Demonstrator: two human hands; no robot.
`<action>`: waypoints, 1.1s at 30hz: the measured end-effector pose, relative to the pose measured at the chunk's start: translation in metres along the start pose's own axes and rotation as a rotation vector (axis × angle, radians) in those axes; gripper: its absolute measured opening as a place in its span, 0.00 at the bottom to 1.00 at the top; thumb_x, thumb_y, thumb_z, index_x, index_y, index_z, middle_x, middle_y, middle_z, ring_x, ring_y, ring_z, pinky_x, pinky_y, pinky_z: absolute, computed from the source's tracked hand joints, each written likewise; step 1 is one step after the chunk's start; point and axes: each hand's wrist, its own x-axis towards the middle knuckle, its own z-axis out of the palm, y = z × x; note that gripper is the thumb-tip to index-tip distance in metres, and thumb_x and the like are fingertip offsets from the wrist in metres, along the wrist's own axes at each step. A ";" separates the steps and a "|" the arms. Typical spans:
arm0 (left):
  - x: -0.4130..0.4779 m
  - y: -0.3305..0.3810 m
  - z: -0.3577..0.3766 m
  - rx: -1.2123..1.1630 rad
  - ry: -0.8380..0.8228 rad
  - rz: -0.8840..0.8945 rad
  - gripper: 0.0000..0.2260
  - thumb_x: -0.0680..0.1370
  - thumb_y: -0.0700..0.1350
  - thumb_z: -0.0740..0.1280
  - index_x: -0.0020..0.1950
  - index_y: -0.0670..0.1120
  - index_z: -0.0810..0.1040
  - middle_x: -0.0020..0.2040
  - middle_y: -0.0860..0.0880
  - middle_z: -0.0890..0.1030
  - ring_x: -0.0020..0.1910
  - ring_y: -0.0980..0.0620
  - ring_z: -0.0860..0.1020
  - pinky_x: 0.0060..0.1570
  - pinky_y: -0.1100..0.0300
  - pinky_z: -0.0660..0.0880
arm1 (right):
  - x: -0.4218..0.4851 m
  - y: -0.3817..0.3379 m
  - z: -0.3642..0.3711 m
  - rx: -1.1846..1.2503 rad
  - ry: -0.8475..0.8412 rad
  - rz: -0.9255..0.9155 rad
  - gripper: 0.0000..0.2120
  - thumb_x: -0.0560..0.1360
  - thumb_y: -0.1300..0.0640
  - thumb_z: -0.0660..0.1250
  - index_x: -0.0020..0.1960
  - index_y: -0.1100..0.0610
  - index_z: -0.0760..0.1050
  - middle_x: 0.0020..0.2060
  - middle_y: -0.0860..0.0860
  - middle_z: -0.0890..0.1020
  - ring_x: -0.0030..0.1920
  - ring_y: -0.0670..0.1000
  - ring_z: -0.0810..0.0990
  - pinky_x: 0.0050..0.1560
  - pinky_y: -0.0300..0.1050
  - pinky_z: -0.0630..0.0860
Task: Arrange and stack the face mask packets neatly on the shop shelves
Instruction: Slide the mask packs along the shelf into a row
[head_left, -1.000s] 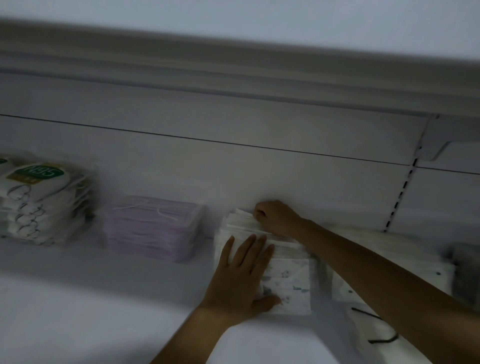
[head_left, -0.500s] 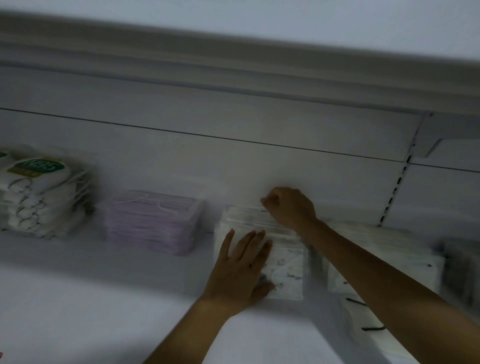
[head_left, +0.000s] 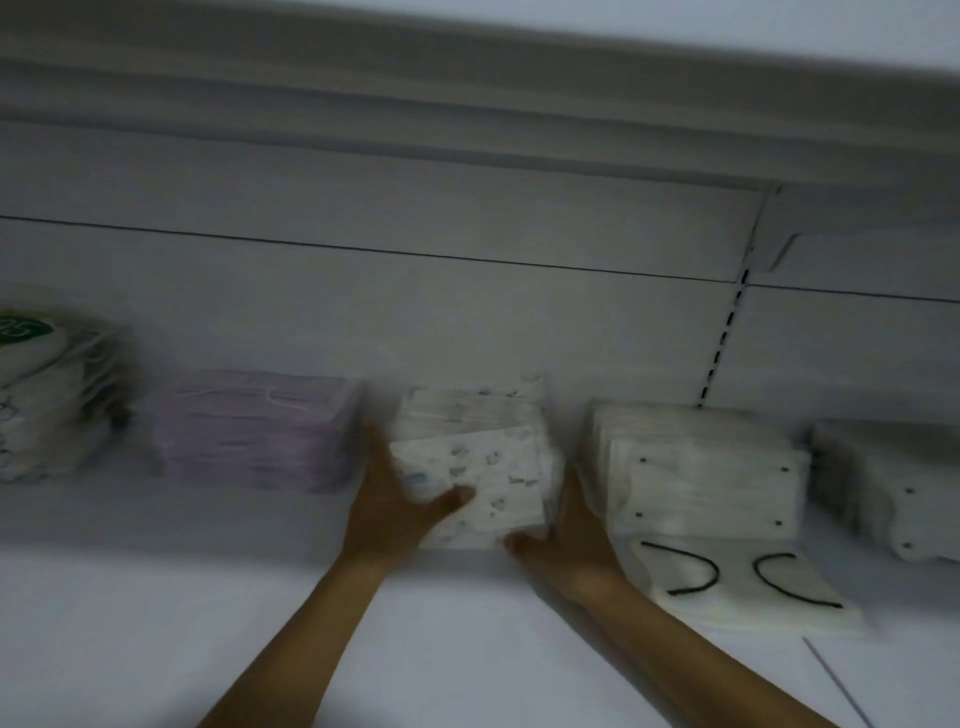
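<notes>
head: patterned stack (head_left: 483, 467) between both hands.

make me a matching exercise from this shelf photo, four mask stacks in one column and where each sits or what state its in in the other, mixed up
Column 1
1. lilac stack of mask packets
2. white printed stack of mask packets
3. green-labelled stack of mask packets
4. white mask packet with black ear loops

Column 2
A. far left, partly out of frame
B. lying flat at the shelf front
C. between left hand and right hand
D. untouched, left of the hands

Pairs: 1-D, 2-C, 3-A, 4-B
</notes>
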 end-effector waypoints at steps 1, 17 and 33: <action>0.003 -0.006 0.002 -0.025 -0.040 0.011 0.62 0.54 0.71 0.77 0.79 0.51 0.50 0.76 0.52 0.63 0.71 0.56 0.68 0.69 0.52 0.68 | 0.001 -0.001 0.002 0.008 0.012 -0.027 0.47 0.61 0.51 0.77 0.74 0.56 0.59 0.65 0.47 0.74 0.65 0.47 0.74 0.62 0.37 0.70; -0.013 0.010 -0.006 -0.096 -0.139 0.129 0.62 0.52 0.71 0.76 0.67 0.71 0.30 0.76 0.65 0.45 0.76 0.61 0.50 0.72 0.60 0.55 | 0.092 -0.075 -0.034 -0.801 0.020 -0.543 0.34 0.77 0.36 0.53 0.75 0.56 0.62 0.72 0.55 0.68 0.72 0.56 0.65 0.71 0.51 0.62; -0.005 0.016 -0.009 -0.165 -0.113 0.071 0.70 0.48 0.67 0.79 0.74 0.56 0.34 0.74 0.66 0.47 0.71 0.72 0.49 0.66 0.74 0.50 | 0.034 -0.057 -0.024 0.096 0.311 -0.243 0.28 0.76 0.47 0.65 0.73 0.55 0.64 0.68 0.48 0.68 0.69 0.48 0.67 0.70 0.45 0.63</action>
